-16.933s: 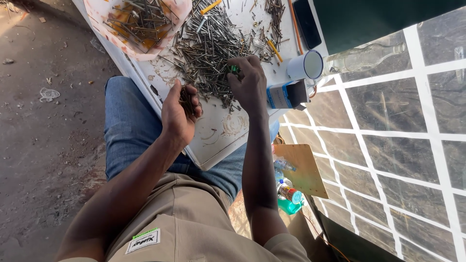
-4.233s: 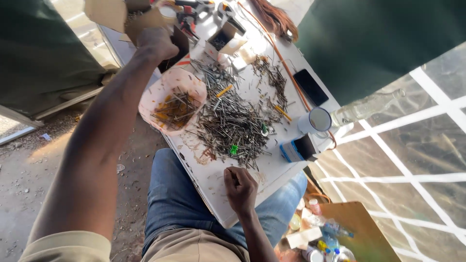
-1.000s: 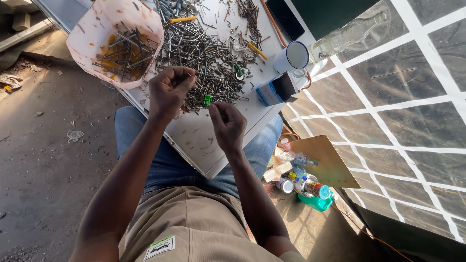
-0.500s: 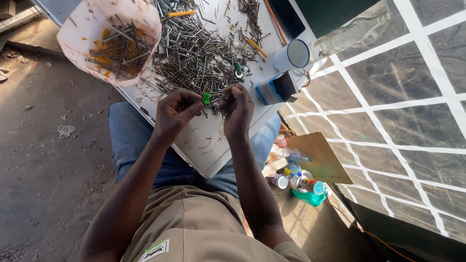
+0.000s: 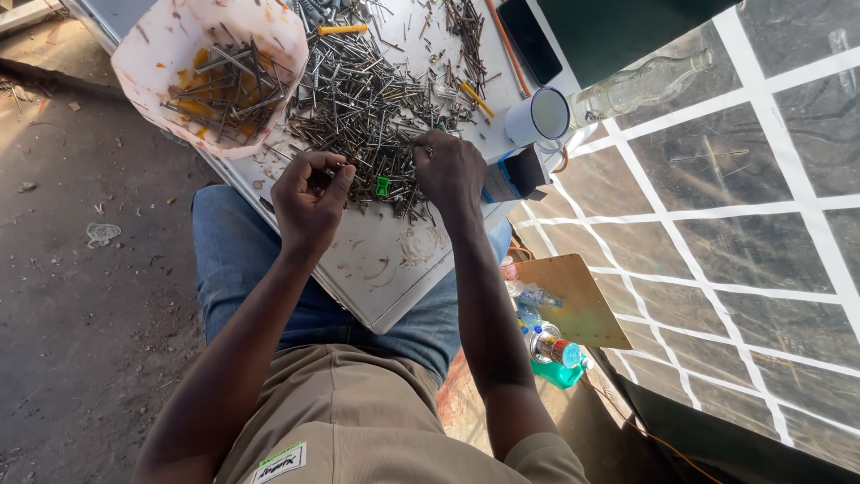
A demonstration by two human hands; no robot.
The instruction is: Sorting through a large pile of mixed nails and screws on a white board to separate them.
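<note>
On the person's lap lies a flat white board (image 5: 385,269), scuffed and stained, carrying a big heap of dark rusty nails and screws (image 5: 358,99) at its far half. Left hand (image 5: 309,202) hovers over the near edge of the heap, fingers curled in, thumb and fingertips pinched on a small dark piece, likely a nail; too small to tell exactly. Right hand (image 5: 451,170) sits palm down at the right edge of the heap, fingers bent into the nails, touching them; cannot tell if it grips any. Small green plastic bit (image 5: 382,186) lies on the board between both hands, just beside the heap's near edge. Far left, a pinkish cut-open plastic container (image 5: 179,40) rests on the board's corner, with rusty nails and orange stains inside. Yellow plastic wall plugs (image 5: 342,30) lie at the far side of the heap, one more at its right. White enamel mug (image 5: 537,116) stands right of the heap, near the right hand. Clear glass bottle (image 5: 640,85) lies right of the mug. Black phone (image 5: 530,40) lies at the far right of the board. Blue jeans (image 5: 242,260) show under the board. Small bottles with coloured caps (image 5: 551,345) sit on the ground at near right, beside a tan wooden panel (image 5: 578,300).
</note>
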